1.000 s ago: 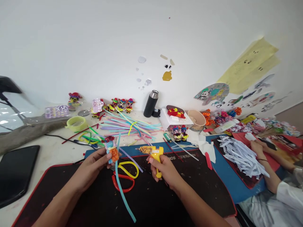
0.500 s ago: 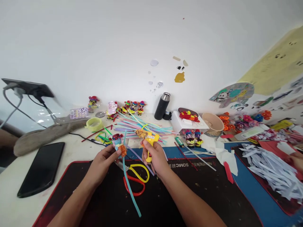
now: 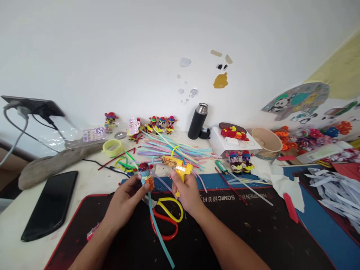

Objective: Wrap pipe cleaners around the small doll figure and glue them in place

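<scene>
Pinched in my left hand (image 3: 129,195) is a small pipe-cleaner figure (image 3: 145,176) with a red top, a light blue body and an orange part. A long light blue strip (image 3: 160,236) hangs down from behind it over the black mat. My right hand (image 3: 187,189) grips a yellow glue gun (image 3: 181,168), its stained nozzle pointing left towards the figure without touching it. Scissors (image 3: 171,210) with one yellow and one red handle lie under and between my hands, their blades partly hidden.
Pastel strips (image 3: 180,148) are piled behind my hands. A black flask (image 3: 197,122) stands by a white box (image 3: 225,144). Finished figures (image 3: 161,125) line the wall. A black phone (image 3: 50,206) lies left, a tape roll (image 3: 112,147) behind it, white paper strips (image 3: 334,195) right.
The view has shifted, so most things on the right appear farther right. The figure in my left hand has turned and now stands more in front of the blue strip.
</scene>
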`<act>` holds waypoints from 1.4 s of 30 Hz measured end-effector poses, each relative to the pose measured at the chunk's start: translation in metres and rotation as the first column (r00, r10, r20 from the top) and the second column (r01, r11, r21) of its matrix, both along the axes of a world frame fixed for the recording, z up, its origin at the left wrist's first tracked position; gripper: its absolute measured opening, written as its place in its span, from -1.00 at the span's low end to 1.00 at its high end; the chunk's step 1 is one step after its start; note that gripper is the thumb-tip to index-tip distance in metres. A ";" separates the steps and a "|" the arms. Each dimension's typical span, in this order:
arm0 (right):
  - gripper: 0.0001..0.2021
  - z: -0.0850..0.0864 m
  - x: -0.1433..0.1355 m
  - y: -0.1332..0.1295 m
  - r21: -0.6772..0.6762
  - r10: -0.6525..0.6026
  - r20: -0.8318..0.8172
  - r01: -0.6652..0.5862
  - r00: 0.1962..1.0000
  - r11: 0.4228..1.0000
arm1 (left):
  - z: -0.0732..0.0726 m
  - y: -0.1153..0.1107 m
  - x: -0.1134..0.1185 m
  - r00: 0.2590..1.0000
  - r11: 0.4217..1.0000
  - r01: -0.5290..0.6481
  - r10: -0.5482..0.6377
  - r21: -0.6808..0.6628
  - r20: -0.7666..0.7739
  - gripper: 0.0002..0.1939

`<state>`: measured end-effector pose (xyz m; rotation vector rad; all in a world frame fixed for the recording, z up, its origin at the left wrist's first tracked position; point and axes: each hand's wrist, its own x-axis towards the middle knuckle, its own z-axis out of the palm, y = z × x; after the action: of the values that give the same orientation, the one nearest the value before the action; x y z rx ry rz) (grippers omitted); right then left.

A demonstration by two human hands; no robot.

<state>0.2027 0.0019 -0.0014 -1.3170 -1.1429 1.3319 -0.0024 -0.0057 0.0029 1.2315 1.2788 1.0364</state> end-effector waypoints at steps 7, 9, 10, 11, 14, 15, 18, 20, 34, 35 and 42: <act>-0.37 -0.006 -0.001 -0.002 0.069 0.010 0.103 -0.017 0.995 0.997 | 0.001 -0.002 0.002 0.996 1.000 -0.010 0.010 0.006 -0.093 -0.48; -0.38 -0.006 -0.001 -0.002 0.078 0.012 0.119 -0.022 0.993 0.997 | 0.001 -0.003 0.002 0.994 1.000 0.002 -0.001 0.010 -0.109 -0.49; -0.38 -0.006 -0.001 -0.002 0.080 0.013 0.124 -0.023 0.992 0.997 | 0.001 -0.003 0.003 0.994 1.000 0.007 -0.005 0.011 -0.112 -0.50; -0.38 -0.006 0.000 -0.002 0.081 0.014 0.125 -0.024 0.992 0.996 | 0.002 -0.003 0.003 0.994 1.000 0.009 -0.008 0.014 -0.112 -0.50; -0.40 -0.005 0.000 -0.001 0.079 0.011 0.117 -0.020 0.993 0.997 | 0.002 -0.004 0.004 0.994 1.000 0.019 -0.017 0.018 -0.104 -0.52; -0.40 -0.005 0.001 -0.001 0.078 0.009 0.114 -0.018 0.993 0.997 | 0.002 -0.004 0.004 0.995 1.000 0.022 -0.020 0.018 -0.101 -0.52; -0.41 -0.005 0.001 -0.001 0.070 0.009 0.103 -0.017 0.995 0.997 | 0.002 -0.003 0.004 0.994 0.999 0.025 -0.023 0.020 -0.104 -0.51; -0.41 -0.005 0.001 -0.001 0.064 0.007 0.099 -0.013 0.995 0.998 | 0.003 -0.003 0.003 0.993 0.999 0.026 -0.023 0.024 -0.117 -0.51; -0.40 -0.003 0.002 -0.003 0.080 0.015 0.181 -0.030 0.983 0.996 | 0.002 -0.003 0.004 0.994 1.000 0.001 0.001 0.016 -0.108 -0.48; -0.40 -0.003 0.002 -0.002 0.081 0.011 0.180 -0.026 0.984 0.996 | 0.002 -0.002 0.003 0.994 1.000 0.002 0.000 0.017 -0.112 -0.48; -0.39 -0.004 0.003 -0.001 0.077 0.000 0.182 -0.015 0.983 0.997 | 0.001 -0.003 0.003 0.991 0.999 0.027 -0.024 0.019 -0.134 -0.47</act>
<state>0.2053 0.0009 -0.0055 -1.4005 -1.3121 1.1781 0.0005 -0.0086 0.0042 1.3485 1.3542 0.9642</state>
